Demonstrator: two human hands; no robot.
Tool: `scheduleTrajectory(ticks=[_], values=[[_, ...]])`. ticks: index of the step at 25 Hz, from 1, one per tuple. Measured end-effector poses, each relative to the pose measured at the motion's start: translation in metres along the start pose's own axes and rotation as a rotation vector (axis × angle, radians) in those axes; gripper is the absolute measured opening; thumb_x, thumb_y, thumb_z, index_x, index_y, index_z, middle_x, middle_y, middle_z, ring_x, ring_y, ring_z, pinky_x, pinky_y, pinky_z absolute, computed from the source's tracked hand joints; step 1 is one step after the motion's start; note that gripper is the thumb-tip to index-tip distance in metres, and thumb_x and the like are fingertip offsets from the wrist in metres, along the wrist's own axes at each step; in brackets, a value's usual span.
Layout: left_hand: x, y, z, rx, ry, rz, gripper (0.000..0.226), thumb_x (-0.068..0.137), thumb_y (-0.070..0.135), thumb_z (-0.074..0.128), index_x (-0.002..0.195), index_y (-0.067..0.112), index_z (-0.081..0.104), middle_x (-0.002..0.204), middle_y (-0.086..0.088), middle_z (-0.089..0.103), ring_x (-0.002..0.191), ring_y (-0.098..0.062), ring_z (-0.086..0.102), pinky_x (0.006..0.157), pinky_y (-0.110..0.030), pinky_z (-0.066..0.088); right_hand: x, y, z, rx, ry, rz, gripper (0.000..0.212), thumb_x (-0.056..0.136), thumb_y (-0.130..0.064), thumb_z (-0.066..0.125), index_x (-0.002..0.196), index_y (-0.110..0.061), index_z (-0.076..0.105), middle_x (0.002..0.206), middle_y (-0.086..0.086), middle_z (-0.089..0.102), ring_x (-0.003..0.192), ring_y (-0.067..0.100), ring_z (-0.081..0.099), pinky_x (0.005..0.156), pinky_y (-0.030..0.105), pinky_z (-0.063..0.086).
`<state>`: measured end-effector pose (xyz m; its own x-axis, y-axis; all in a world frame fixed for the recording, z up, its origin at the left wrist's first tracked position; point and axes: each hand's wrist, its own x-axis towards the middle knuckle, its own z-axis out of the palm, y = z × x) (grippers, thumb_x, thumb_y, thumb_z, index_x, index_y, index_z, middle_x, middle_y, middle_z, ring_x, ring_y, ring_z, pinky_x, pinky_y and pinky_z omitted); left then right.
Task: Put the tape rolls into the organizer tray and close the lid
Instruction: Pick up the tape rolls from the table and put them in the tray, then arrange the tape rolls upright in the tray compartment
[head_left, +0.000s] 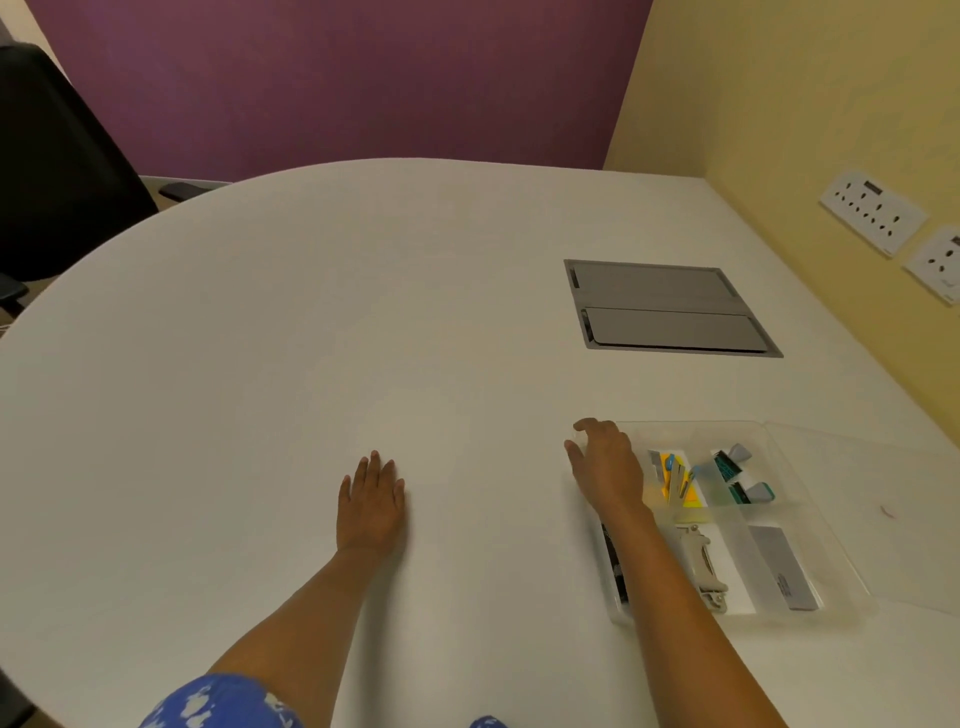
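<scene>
A clear plastic organizer tray (701, 424) sits on the white table at the right, split into several compartments. Its transparent lid (893, 519) lies open flat to the right of it. Two teal and grey tape dispensers (737, 475) lie in a far compartment. My right hand (608, 467) covers the tray's far left corner, thumb outside and fingers curled over the rim. My left hand (371, 504) lies flat on the bare table, palm down, left of the tray. No loose tape roll shows on the table.
The tray also holds yellow and blue small items (675, 480), a beige tool (701, 564) and a grey box (784, 566). A grey cable hatch (670, 309) is set into the table beyond. A black chair (57, 171) stands far left; wall sockets (872, 210) are at right.
</scene>
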<state>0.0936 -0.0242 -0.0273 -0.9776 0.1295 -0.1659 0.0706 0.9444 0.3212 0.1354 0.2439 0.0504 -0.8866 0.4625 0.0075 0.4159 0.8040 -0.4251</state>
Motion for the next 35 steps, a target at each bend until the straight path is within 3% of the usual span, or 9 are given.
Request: scheduleTrajectory(ticks=[5, 8, 13, 18, 24, 29, 35], values=[[-0.001, 0.018, -0.016, -0.039, 0.049, 0.091, 0.044, 0.102, 0.029, 0.022, 0.141, 0.015, 0.037, 0.157, -0.005, 0.023, 0.147, -0.018, 0.016, 0.121, -0.036, 0.009, -0.011, -0.002, 0.0, -0.004, 0.027, 0.02, 0.032, 0.095, -0.024, 0.051, 0.125, -0.014, 0.053, 0.129, 0.011, 0.055, 0.117, 0.029, 0.051, 0.091, 0.04, 0.047], [-0.002, 0.04, -0.019, -0.033, 0.065, 0.163, 0.047, 0.101, 0.031, 0.018, 0.14, 0.016, 0.04, 0.155, -0.004, 0.028, 0.146, -0.017, 0.02, 0.121, -0.036, 0.009, -0.014, 0.006, -0.005, -0.003, 0.024, 0.041, 0.032, 0.095, -0.021, 0.051, 0.126, -0.013, 0.053, 0.13, 0.012, 0.054, 0.118, 0.03, 0.05, 0.091, 0.04, 0.047], [0.001, 0.096, -0.014, -0.05, 0.092, 0.239, 0.04, 0.101, 0.024, 0.029, 0.139, 0.017, 0.041, 0.151, -0.004, 0.037, 0.143, -0.017, 0.028, 0.121, -0.035, 0.012, -0.005, 0.039, -0.02, 0.018, 0.033, 0.071, 0.032, 0.093, -0.017, 0.052, 0.125, -0.012, 0.054, 0.127, 0.013, 0.056, 0.118, 0.03, 0.05, 0.088, 0.041, 0.048], [-0.001, 0.178, -0.003, -0.255, 0.152, 0.279, 0.037, 0.097, 0.015, 0.04, 0.132, 0.012, 0.049, 0.139, -0.006, 0.052, 0.13, -0.021, 0.046, 0.11, -0.032, 0.033, 0.019, 0.087, -0.041, 0.032, -0.012, 0.03, 0.03, 0.093, -0.014, 0.052, 0.123, -0.01, 0.054, 0.125, 0.013, 0.056, 0.116, 0.029, 0.05, 0.088, 0.038, 0.048], [-0.014, 0.256, 0.017, -0.463, 0.176, 0.264, 0.032, 0.096, 0.012, 0.043, 0.126, 0.014, 0.054, 0.133, -0.004, 0.056, 0.125, -0.018, 0.047, 0.102, -0.025, 0.037, 0.043, 0.125, -0.052, 0.062, -0.056, -0.059, 0.029, 0.094, -0.014, 0.051, 0.122, -0.011, 0.056, 0.125, 0.012, 0.057, 0.118, 0.027, 0.05, 0.091, 0.039, 0.047], [-0.014, 0.279, 0.036, -0.379, 0.09, 0.23, 0.031, 0.095, 0.01, 0.047, 0.125, 0.01, 0.056, 0.13, -0.01, 0.058, 0.118, -0.024, 0.054, 0.1, -0.033, 0.044, 0.043, 0.144, -0.054, 0.109, -0.095, -0.125, 0.029, 0.093, -0.013, 0.052, 0.122, -0.012, 0.056, 0.128, 0.01, 0.056, 0.122, 0.026, 0.047, 0.095, 0.039, 0.046], [-0.01, 0.284, 0.046, -0.152, -0.01, 0.196, 0.036, 0.091, 0.006, 0.051, 0.127, 0.008, 0.051, 0.128, -0.014, 0.057, 0.115, -0.029, 0.055, 0.092, -0.034, 0.046, 0.043, 0.147, -0.053, 0.117, -0.141, -0.24, 0.03, 0.093, -0.011, 0.051, 0.123, -0.012, 0.056, 0.129, 0.01, 0.055, 0.122, 0.026, 0.045, 0.094, 0.039, 0.046]])
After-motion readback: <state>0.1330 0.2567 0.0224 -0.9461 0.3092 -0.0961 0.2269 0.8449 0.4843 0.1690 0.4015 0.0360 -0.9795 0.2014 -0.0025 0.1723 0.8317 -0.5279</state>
